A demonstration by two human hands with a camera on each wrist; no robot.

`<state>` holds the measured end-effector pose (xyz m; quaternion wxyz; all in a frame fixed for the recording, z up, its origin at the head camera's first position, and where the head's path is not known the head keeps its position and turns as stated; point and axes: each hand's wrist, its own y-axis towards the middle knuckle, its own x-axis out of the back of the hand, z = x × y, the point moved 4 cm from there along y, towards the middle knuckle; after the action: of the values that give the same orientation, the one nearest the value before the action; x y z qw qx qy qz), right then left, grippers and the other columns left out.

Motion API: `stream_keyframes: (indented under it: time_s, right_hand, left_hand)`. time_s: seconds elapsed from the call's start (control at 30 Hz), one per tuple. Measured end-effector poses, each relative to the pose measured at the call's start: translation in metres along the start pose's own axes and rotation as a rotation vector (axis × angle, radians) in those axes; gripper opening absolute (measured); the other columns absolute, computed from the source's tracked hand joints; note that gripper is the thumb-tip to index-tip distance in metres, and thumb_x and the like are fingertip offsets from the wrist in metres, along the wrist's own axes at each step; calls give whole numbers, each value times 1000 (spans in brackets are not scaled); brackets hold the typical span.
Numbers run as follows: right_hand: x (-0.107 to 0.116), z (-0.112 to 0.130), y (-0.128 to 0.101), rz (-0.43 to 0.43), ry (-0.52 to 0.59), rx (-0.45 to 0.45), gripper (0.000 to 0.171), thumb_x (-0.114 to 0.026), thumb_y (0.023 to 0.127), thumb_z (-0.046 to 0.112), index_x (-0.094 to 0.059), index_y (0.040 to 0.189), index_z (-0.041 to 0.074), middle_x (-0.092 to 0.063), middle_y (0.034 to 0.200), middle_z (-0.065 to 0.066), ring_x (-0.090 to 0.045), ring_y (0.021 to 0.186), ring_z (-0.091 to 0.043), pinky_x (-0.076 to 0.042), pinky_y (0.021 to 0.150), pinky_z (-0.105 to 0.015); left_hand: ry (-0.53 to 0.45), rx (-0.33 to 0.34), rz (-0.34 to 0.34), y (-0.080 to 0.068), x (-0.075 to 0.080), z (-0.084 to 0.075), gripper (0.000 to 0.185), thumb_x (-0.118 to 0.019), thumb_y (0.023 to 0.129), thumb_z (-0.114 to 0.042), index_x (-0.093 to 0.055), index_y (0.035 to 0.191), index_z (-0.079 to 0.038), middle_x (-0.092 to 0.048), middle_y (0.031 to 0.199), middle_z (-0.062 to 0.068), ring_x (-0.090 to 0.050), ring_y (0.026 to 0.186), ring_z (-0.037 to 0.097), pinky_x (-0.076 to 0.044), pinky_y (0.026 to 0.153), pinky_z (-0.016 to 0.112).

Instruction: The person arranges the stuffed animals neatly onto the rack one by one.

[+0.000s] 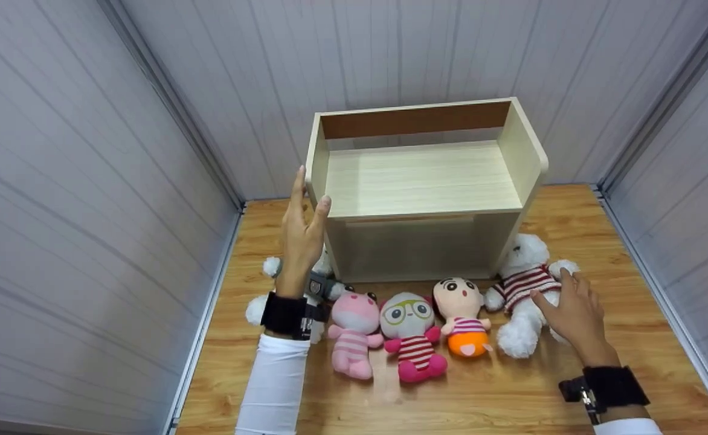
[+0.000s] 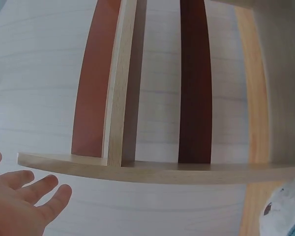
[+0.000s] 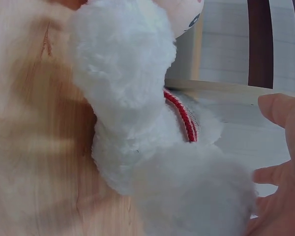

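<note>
1. Head view: the left hand (image 1: 301,232), fingers straight, rests flat against the left panel of the pale two-tier wooden shelf (image 1: 421,181) at twelve o'clock; the shelf is judged rigid, best gripped by its side panels. The right hand (image 1: 573,311), relaxed, touches the white fluffy plush bear in a red-striped shirt (image 1: 526,290) at three o'clock.
2. Left wrist view: straight fingers (image 2: 37,189) lie beside the shelf's edge (image 2: 162,172).
3. Right wrist view: the soft, light bear (image 3: 137,123) lies on the wooden tabletop (image 3: 34,147); walls crowd both sides.

Pale panelled walls close you in on three sides.
Your wooden table (image 1: 601,217) runs up to grey ribbed wall panels (image 1: 58,199), with metal trim along its left, right and far edges.
</note>
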<state>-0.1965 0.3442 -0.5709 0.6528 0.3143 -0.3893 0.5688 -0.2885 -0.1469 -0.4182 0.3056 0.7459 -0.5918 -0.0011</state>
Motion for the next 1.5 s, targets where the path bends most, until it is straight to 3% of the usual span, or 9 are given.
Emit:
stream_keyframes:
  time_s: [0.17,0.37,0.67,1.13,1.2,1.27,1.37,1.4,1.5]
  right_hand:
    - [-5,-4,-1,11,-7,-12,92,-57,99,55,-21,158,-5,-17,156,-43,-21,136,-70,-25,100,-82]
    - [-12,-9,-1,26,-8,-27,93,-57,98,56,-20,158,-4,-15,158,-42,-20,136,-70,-27,100,-82]
    - [-18,-13,-4,64,-1,-59,94,-55,98,59,-18,159,-2,-15,157,-42,-20,137,-69,-31,97,-82]
    - [-23,-22,-9,168,-12,-139,97,-44,100,64,-9,160,-4,-16,154,-45,-30,131,-69,-38,96,-76]
    - [-24,-25,-11,182,-22,-150,95,-41,101,64,-13,159,-5,-19,153,-45,-34,129,-68,-40,94,-74]
    - [-25,-28,-12,187,-31,-156,92,-39,101,64,-18,158,-5,-22,152,-44,-38,127,-66,-42,93,-72]
    - [-26,-31,-12,192,-34,-166,88,-39,102,63,-22,155,-5,-27,151,-42,-42,126,-65,-43,92,-70]
    - [-26,-32,-12,193,-34,-171,86,-39,102,62,-23,154,-5,-29,150,-41,-43,125,-64,-44,91,-69]
    - [-27,-36,-12,199,-26,-189,83,-39,102,61,-25,153,-4,-33,146,-40,-46,122,-63,-45,87,-67]
  left_hand:
    - [-30,10,22,3,-4,2,72,-51,101,-58,-22,163,-36,-27,170,4,-38,150,30,-38,117,53]
    - [-76,23,37,9,-7,5,69,-54,104,-41,-24,164,-27,-24,171,6,-32,154,28,-37,120,49]
    - [-112,67,27,13,-8,11,60,-54,104,-39,-32,160,-33,-36,166,7,-48,142,35,-46,109,54]
    - [-114,79,37,20,-14,12,53,-49,106,-44,-35,157,-38,-33,167,6,-43,146,29,-41,114,55]
    - [-116,74,26,22,-14,11,51,-49,107,-43,-37,156,-36,-48,156,9,-55,128,25,-47,104,48]
    - [-114,67,7,24,-14,10,48,-49,107,-41,-41,154,-33,-60,125,7,-57,100,19,-47,86,38]
    - [-128,59,-30,26,-13,9,43,-49,108,-38,-47,150,-28,-42,86,-2,-39,73,16,-35,68,32]
    - [-139,59,-39,27,-13,9,42,-49,108,-37,-49,149,-27,-36,82,-1,-36,70,16,-32,65,31]
    - [-173,69,-57,29,-13,9,39,-48,109,-34,-52,146,-25,-46,88,-5,-43,75,13,-37,70,30]
